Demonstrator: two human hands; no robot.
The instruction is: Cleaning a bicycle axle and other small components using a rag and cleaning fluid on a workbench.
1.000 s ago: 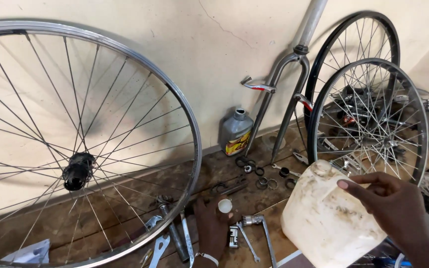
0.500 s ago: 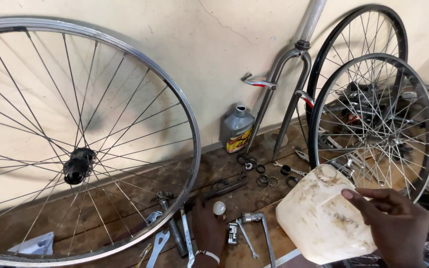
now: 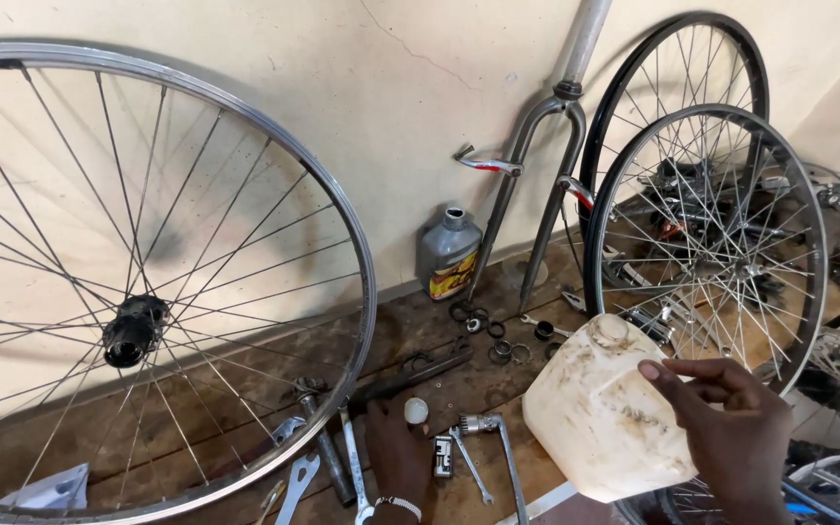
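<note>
My right hand [image 3: 731,433] grips a dirty white plastic jug [image 3: 600,418] by its side, at the lower right. The jug is tilted and its uncapped neck points up toward the wall. My left hand [image 3: 396,455] reaches up from the bottom edge, over the wooden bench [image 3: 245,389]. A small white cap [image 3: 416,410] sits pinched at its fingertips, left of the jug. A metal bracelet circles the left wrist.
A large spoked wheel [image 3: 133,329] leans on the wall at left. At the back stand a grey oil bottle [image 3: 449,255] and a grey bicycle fork [image 3: 537,185], with two more wheels [image 3: 707,243] at right. Wrenches [image 3: 352,472], a crank arm [image 3: 498,447] and small rings [image 3: 498,340] lie on the bench.
The jug and the cap have both drifted slightly left in view. My right hand's grip on the jug is unchanged.
</note>
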